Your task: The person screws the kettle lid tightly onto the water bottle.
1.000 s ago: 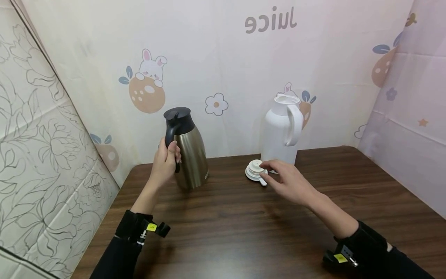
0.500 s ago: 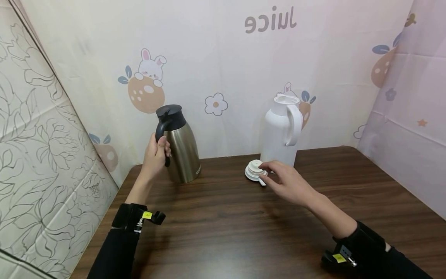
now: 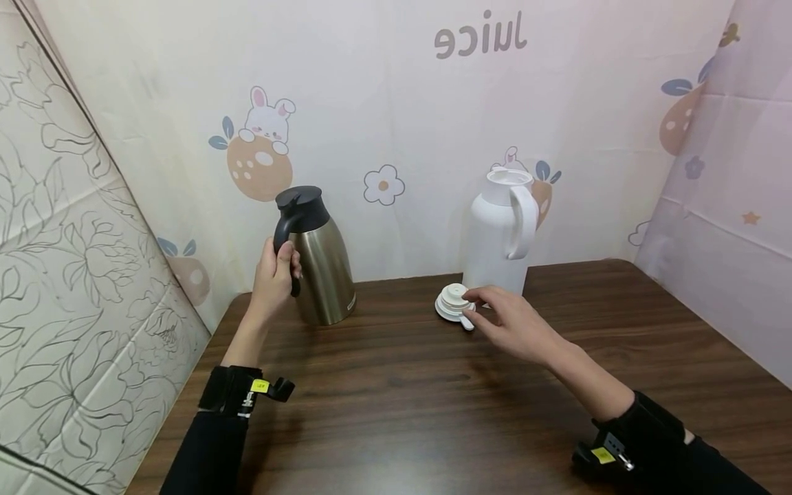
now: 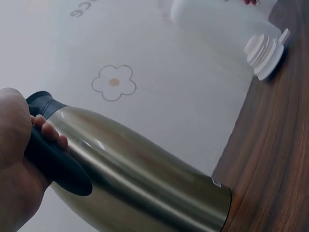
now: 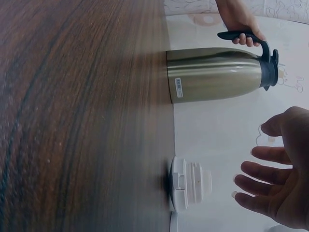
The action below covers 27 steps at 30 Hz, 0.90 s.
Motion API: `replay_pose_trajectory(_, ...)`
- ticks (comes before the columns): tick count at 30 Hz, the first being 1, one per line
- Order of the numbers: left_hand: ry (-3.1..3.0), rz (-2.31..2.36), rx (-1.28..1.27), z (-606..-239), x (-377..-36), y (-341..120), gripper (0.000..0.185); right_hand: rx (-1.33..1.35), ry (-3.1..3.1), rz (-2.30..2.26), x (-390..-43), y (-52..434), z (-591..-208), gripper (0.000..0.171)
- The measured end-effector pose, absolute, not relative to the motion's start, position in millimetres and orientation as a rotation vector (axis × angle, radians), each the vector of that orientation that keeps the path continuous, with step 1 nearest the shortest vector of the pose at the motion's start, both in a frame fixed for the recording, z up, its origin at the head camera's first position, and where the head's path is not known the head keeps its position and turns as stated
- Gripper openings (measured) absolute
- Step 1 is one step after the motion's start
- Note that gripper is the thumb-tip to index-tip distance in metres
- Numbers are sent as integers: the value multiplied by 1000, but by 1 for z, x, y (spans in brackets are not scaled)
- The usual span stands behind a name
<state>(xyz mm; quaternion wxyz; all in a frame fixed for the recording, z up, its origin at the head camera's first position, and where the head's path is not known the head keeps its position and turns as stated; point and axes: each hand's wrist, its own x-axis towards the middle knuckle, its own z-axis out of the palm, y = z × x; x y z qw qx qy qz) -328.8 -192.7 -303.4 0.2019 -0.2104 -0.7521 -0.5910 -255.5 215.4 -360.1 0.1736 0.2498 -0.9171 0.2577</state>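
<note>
Dark wooden table (image 3: 402, 399) against cartoon backdrop, left hand (image 3: 275, 275) gripping steel jug (image 3: 322, 275) by its handle, right hand (image 3: 510, 323) spread loosely beside white lid (image 3: 452, 302), white jug (image 3: 498, 237) behind.

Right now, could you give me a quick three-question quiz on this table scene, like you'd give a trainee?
1. True or false: the left hand grips the steel jug by its black handle.
2. Which thing lies nearest the right hand? A) white lid B) steel jug C) wall flower
3. Fill in: the white jug stands with its lid ____.

Key: 1 true. 2 A; the fingers are open just above the lid, not gripping it. 3 off; it sits on the table in front of the jug.
</note>
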Motion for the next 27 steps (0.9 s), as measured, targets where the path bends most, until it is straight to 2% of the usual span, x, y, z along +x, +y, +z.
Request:
replay_pose_trajectory(7,-2065,-1567,-499,-314,-339,-195,38,678,-2621,749,-258,220,-360,31)
replay_pose_trajectory(17,-1829,-1173,-227,-304,-331,-185,42,604,-2644,707,-263,225,-364,29)
replay_pose_trajectory(21,-1729,-1034,-273,-296,-320,-174,41,591,-2665,702,-266,226,-367,30)
replay_pose_trajectory(27,-1695,-930,-474,-290,-307,-143,43,557,-2706,718,-270,229,-369,32)
